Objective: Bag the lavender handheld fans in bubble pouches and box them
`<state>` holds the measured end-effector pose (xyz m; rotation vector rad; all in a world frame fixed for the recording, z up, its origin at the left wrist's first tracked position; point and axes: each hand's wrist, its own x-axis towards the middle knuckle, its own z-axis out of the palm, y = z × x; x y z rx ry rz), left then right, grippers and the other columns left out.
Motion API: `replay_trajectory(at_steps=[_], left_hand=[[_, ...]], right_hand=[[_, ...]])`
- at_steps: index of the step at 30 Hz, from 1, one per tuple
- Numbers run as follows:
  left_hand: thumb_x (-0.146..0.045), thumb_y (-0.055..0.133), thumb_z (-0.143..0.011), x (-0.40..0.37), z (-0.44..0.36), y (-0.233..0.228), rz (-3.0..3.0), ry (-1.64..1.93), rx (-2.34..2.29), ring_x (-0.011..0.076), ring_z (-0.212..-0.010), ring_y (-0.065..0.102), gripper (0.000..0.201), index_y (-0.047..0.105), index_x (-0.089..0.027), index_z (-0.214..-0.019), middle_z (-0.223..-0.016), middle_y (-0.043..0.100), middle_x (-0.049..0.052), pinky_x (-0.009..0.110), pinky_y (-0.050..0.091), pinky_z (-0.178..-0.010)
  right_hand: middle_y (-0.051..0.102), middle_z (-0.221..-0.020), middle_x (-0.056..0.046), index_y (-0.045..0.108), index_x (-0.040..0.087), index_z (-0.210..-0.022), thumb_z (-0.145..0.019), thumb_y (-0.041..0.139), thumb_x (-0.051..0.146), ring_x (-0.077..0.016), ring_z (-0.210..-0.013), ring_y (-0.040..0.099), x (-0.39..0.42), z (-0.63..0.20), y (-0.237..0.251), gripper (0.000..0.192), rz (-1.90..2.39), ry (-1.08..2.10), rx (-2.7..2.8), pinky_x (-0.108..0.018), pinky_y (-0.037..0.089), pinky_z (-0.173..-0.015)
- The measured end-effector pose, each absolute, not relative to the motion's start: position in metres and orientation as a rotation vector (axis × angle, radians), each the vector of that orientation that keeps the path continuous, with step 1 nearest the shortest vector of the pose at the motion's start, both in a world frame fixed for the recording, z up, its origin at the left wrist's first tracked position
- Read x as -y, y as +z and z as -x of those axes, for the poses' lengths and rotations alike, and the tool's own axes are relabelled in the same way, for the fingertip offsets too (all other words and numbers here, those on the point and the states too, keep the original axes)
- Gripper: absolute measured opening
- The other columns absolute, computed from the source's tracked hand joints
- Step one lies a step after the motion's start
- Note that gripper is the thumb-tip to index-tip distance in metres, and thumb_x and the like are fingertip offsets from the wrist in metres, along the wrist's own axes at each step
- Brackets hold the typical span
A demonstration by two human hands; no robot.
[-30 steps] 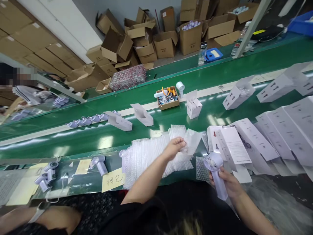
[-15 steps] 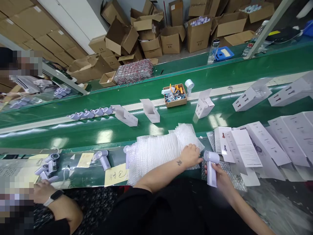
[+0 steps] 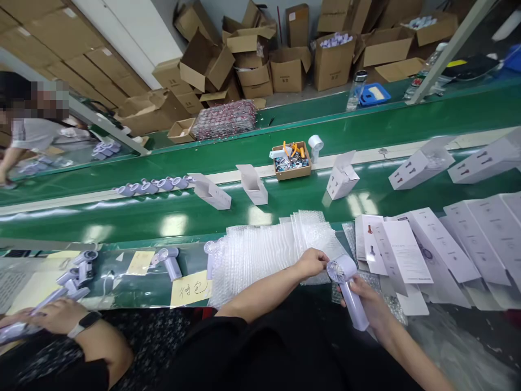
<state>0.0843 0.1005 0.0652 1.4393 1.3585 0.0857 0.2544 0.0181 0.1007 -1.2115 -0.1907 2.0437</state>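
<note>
My right hand grips the handle of a lilac hand-held fan, its round head tilted up and to the left, just over the near edge of the bench. My left hand lies on the right end of a fanned-out stack of bubble-wrap bags. Its fingers curl on the top bag's near edge, right beside the fan head.
White leaflets and flat white cartons lie to the right. On the green conveyor belt are open white boxes, a row of fans and a cardboard parts tray. A co-worker's hand wearing a watch works at the lower left.
My left hand, which held a bag up, dropped onto the stack and slid toward its near edge. My right hand lowered the fan, then tilted its head up beside my left hand.
</note>
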Motion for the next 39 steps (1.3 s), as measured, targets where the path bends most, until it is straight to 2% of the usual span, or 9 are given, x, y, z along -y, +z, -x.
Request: replay_trajectory(at_steps=[4,7,9,12,16,22,29,35,39], left_hand=[[-0.015,0.054,-0.077,-0.094,-0.084,0.076,-1.189,0.302,-1.502,0.0092,-0.055,0.052,0.017,0.065,-0.007,-0.087,-0.065,0.060,0.001,0.020,0.042,-0.053],[-0.016,0.046,-0.082,-0.095,-0.076,0.086,-1.072,0.478,-1.597,0.0083,-0.056,0.050,0.019,0.062,-0.007,-0.088,-0.067,0.058,0.001,0.020,0.041,-0.054],[-0.018,0.051,-0.080,-0.091,-0.068,0.095,-1.066,0.593,-1.573,0.0091,-0.061,0.051,0.013,0.061,-0.011,-0.084,-0.068,0.058,0.000,0.020,0.042,-0.058],[-0.018,0.056,-0.076,-0.080,-0.055,0.110,-1.277,0.832,-1.446,0.0122,-0.070,0.054,0.006,0.060,-0.015,-0.077,-0.073,0.060,0.001,0.024,0.044,-0.068],[-0.016,0.045,-0.080,-0.069,-0.042,0.125,-1.828,1.071,-1.314,0.0172,-0.077,0.053,0.012,0.057,-0.016,-0.077,-0.075,0.060,0.006,0.032,0.045,-0.076],[-0.013,0.036,-0.079,-0.066,-0.027,0.141,-2.164,1.176,-1.177,0.0180,-0.073,0.048,0.019,0.055,-0.017,-0.081,-0.070,0.054,0.006,0.033,0.045,-0.070],[-0.012,0.033,-0.083,-0.044,0.008,0.145,-2.418,1.084,-1.090,0.0187,-0.070,0.044,0.026,0.058,-0.017,-0.086,-0.068,0.046,0.005,0.034,0.044,-0.068],[-0.015,0.033,-0.085,-0.051,0.005,0.157,-2.572,1.066,-0.938,0.0200,-0.072,0.045,0.027,0.059,-0.016,-0.087,-0.069,0.048,0.007,0.036,0.045,-0.072],[-0.017,0.038,-0.086,-0.053,0.007,0.166,-2.701,0.951,-0.651,0.0193,-0.070,0.048,0.021,0.059,-0.017,-0.086,-0.071,0.050,0.007,0.035,0.045,-0.073]], right_hand=[[0.066,-0.076,-0.002,0.060,0.021,-0.103,-0.064,0.077,0.030,-0.0137,-0.053,0.060,-0.031,-0.243,0.107,0.044,1.243,2.096,0.367,-0.027,0.052,-0.053],[0.065,-0.073,-0.001,0.060,0.023,-0.107,-0.062,0.078,0.032,-0.0145,-0.055,0.059,-0.030,-0.237,0.110,0.049,1.337,2.053,0.481,-0.026,0.051,-0.051],[0.065,-0.075,-0.001,0.059,0.024,-0.108,-0.063,0.077,0.033,-0.0166,-0.061,0.061,-0.027,-0.234,0.115,0.050,1.362,2.025,0.507,-0.026,0.051,-0.051],[0.064,-0.082,-0.001,0.058,0.027,-0.107,-0.063,0.077,0.031,-0.0179,-0.065,0.061,-0.028,-0.228,0.128,0.048,1.356,2.004,0.523,-0.028,0.053,-0.052],[0.064,-0.095,0.000,0.057,0.031,-0.110,-0.062,0.078,0.028,-0.0183,-0.068,0.061,-0.034,-0.218,0.144,0.053,1.369,1.981,0.570,-0.030,0.054,-0.053],[0.062,-0.079,0.001,0.057,0.030,-0.116,-0.064,0.078,0.026,-0.0150,-0.060,0.058,-0.037,-0.208,0.163,0.056,1.328,2.133,0.566,-0.030,0.054,-0.055],[0.059,-0.112,0.001,0.054,0.032,-0.115,-0.062,0.080,0.021,-0.0149,-0.071,0.059,-0.028,-0.188,0.176,0.060,1.291,1.983,0.560,-0.031,0.056,-0.054],[0.059,-0.083,0.005,0.051,0.032,-0.107,-0.069,0.076,0.026,-0.0117,-0.064,0.056,-0.015,-0.172,0.178,0.045,1.275,2.014,0.491,-0.027,0.056,-0.055],[0.058,-0.085,0.006,0.050,0.032,-0.103,-0.067,0.077,0.026,-0.0113,-0.061,0.058,-0.014,-0.170,0.190,0.045,1.260,1.885,0.409,-0.027,0.057,-0.055]])
